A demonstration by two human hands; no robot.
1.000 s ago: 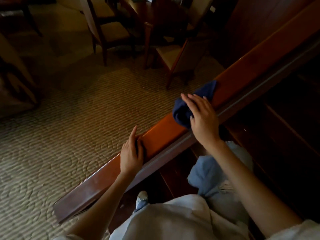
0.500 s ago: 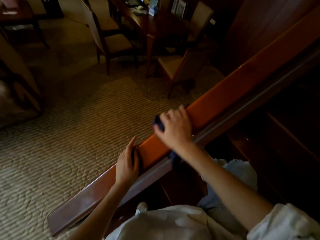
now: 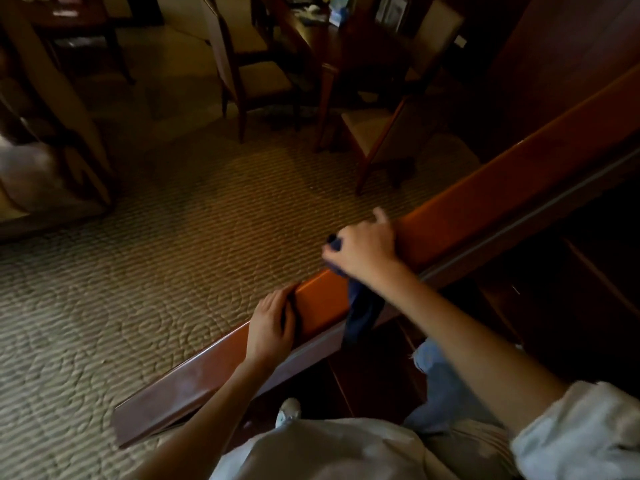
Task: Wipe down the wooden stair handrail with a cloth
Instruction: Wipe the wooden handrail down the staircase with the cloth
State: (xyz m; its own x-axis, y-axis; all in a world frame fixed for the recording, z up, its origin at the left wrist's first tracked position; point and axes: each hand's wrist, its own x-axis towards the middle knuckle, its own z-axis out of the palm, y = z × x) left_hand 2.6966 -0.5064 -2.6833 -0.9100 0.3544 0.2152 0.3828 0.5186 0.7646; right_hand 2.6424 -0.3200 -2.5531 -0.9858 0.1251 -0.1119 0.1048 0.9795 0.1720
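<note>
The person's right hand [image 3: 363,252] sits on top of the wooden handrail [image 3: 485,202], its fingers bunched around a dark blue cloth [image 3: 362,311]. A small fold of the fabric pokes out past the knuckles on the far side. The rest spills from under the palm and hangs down the near face of the rail, just below the wrist. The left hand [image 3: 272,323] is lower down the slope, a short stretch of bare wood apart from the right fingers. It clasps the rail, with the fingers over the far edge and the thumb on the top face. The rail is broad, flat-topped and glossy reddish-brown, with a pale strip [image 3: 519,216] along its near underside. It climbs away beyond the right fingers to the upper right, and below the left fingers it runs on to a squared end [image 3: 119,420]. Beyond the fingertips, past the far edge, a ribbed beige carpet [image 3: 173,254] spreads out. Further off stand a dark table [image 3: 311,32] and cushioned chairs [image 3: 263,77], one chair [image 3: 391,133] close to the rail above the right hand. On the wrist side are dim wooden stair treads [image 3: 588,271], a jeans-clad knee [image 3: 440,368] and a pale shoe [image 3: 289,408]. The rail's top is bare both ways from the hands.
</note>
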